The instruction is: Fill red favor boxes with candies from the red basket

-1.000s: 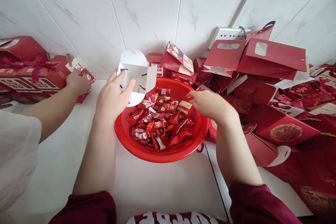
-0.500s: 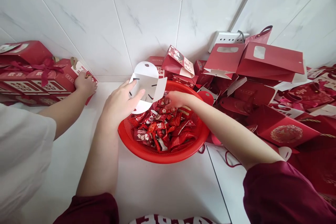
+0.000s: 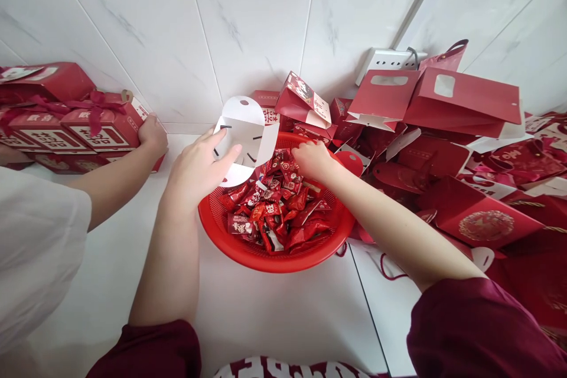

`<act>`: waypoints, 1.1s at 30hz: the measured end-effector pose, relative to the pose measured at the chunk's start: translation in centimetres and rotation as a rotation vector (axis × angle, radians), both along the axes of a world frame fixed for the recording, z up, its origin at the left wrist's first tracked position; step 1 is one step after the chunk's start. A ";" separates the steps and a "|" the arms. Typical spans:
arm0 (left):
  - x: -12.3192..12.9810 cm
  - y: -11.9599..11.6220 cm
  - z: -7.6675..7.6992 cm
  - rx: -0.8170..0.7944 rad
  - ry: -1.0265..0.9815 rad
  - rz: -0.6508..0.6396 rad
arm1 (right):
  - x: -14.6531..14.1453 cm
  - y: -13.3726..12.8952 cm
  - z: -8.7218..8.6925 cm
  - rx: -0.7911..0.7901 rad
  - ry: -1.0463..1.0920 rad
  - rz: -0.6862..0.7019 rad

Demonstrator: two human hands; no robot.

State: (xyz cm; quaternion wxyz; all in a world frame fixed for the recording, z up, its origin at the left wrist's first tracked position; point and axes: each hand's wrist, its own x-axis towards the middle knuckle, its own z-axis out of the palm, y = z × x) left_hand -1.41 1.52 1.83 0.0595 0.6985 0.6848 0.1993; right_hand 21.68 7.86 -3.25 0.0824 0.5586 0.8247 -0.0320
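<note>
My left hand [image 3: 192, 168] grips an open gift box [image 3: 243, 142] at the left rim of a red plastic basket [image 3: 274, 264]. White inner walls, slits and raised flaps show on the box; its outer sides are mostly hidden. Red-wrapped candies [image 3: 274, 209] fill much of the basket. Over the basket's far right part, my right hand [image 3: 313, 160] has its fingers curled down by the candies. Whether it pinches anything is hidden.
Another person's hand [image 3: 153, 137] rests on a row of ribboned red boxes [image 3: 95, 127] at left. Red boxes and bags [image 3: 465, 159] crowd the right side. A white power strip [image 3: 385, 62] sits against the tiled wall [image 3: 257, 23].
My right hand has moved right across the candies, uncovering some of them. My left hand keeps the box in nearly the same place. The other person's second hand now shows at the left edge.
</note>
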 end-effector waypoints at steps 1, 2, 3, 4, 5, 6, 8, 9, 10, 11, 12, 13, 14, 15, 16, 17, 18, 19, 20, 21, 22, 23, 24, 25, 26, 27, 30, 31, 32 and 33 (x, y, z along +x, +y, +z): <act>0.1 0.0 0.0 0.001 0.003 0.000 | -0.2 -0.4 0.2 0.040 0.016 0.017; 0.2 0.0 -0.1 0.001 0.007 -0.002 | -0.4 -0.8 0.2 0.050 0.038 0.063; 0.3 0.0 -0.2 0.003 0.012 -0.006 | -0.8 -1.2 0.2 0.028 0.063 0.134; 0.4 0.0 -0.3 0.005 0.018 -0.016 | -1.2 -1.6 0.1 -0.022 0.086 0.221; 0.5 0.0 -0.4 0.006 0.024 -0.026 | -1.7 -2.0 -0.1 -0.083 0.103 0.307; 0.6 0.0 -0.4 0.006 0.031 -0.036 | -2.1 -2.3 -0.4 -0.142 0.114 0.380; 0.8 -0.1 -0.5 0.005 0.042 -0.047 | -3.0 -2.8 -1.1 -0.216 0.113 0.462; 0.8 -0.2 -0.5 0.004 0.045 -0.047 | -3.3 -3.0 -1.4 -0.230 0.105 0.474; 0.8 -0.2 -0.4 0.004 0.046 -0.047 | -3.6 -3.0 -1.7 -0.238 0.096 0.479; 0.8 -0.3 -0.4 0.006 0.045 -0.048 | -3.8 -3.0 -1.8 -0.246 0.088 0.484; 0.8 -0.3 -0.4 0.009 0.041 -0.050 | -3.9 -2.9 -1.8 -0.259 0.079 0.490; 0.8 -0.4 -0.4 0.010 0.035 -0.051 | -3.9 -2.8 -1.7 -0.274 0.070 0.494; 0.8 -0.4 -0.4 0.007 0.027 -0.052 | -3.9 -2.7 -1.5 -0.289 0.062 0.494; 0.7 -0.5 -0.4 0.002 0.019 -0.053 | -3.7 -2.7 -1.1 -0.301 0.054 0.487; 0.7 -0.5 -0.3 -0.002 0.012 -0.054 | -3.5 -2.8 -0.7 -0.309 0.047 0.474; 0.7 -0.5 -0.3 -0.005 0.008 -0.057 | -3.2 -3.0 -0.2 -0.311 0.041 0.458; 0.7 -0.6 -0.3 -0.005 0.008 -0.063 | -2.7 -3.3 0.4 -0.308 0.048 0.440; 0.6 -0.6 -0.3 -0.002 0.010 -0.068 | -2.1 -3.7 1.1 -0.306 0.073 0.428; 0.6 -0.6 -0.2 0.003 0.014 -0.070 | -1.4 -4.3 1.8 -0.304 0.112 0.425; 0.5 -0.6 -0.2 0.007 0.018 -0.071 | -0.6 -4.9 2.6 -0.309 0.187 0.428; 0.5 -0.7 -0.1 0.010 0.024 -0.074 | 0.3 -5.6 3.6 -0.329 0.275 0.457; 0.5 -0.7 -0.1 0.011 0.032 -0.089 | 1.1 -6.3 4.6 -0.354 0.362 0.492; 0.5 -0.8 -0.1 0.007 0.043 -0.120 | 1.9 -7.0 5.6 -0.378 0.453 0.510; 0.5 -0.8 -0.1 -0.002 0.053 -0.168 | 2.6 -7.6 6.7 -0.381 0.543 0.529; 0.6 -0.9 -0.2 -0.018 0.062 -0.228 | 3.2 -8.1 7.7 -0.370 0.629 0.549; 0.7 -0.9 -0.2 -0.036 0.068 -0.292 | 3.6 -8.6 8.6 -0.312 0.725 0.543; 1.1 -1.1 -0.4 -0.072 0.087 -0.408 | 3.5 -9.2 10.2 -0.053 0.996 0.496; 1.3 -1.2 -0.5 -0.078 0.099 -0.426 | 3.2 -9.1 10.3 0.000 1.029 0.493; 1.5 -1.2 -0.5 -0.080 0.108 -0.441 | 2.8 -8.8 10.1 0.014 1.019 0.506; 1.6 -1.2 -0.5 -0.082 0.113 -0.459 | 2.3 -8.5 9.8 -0.015 0.966 0.530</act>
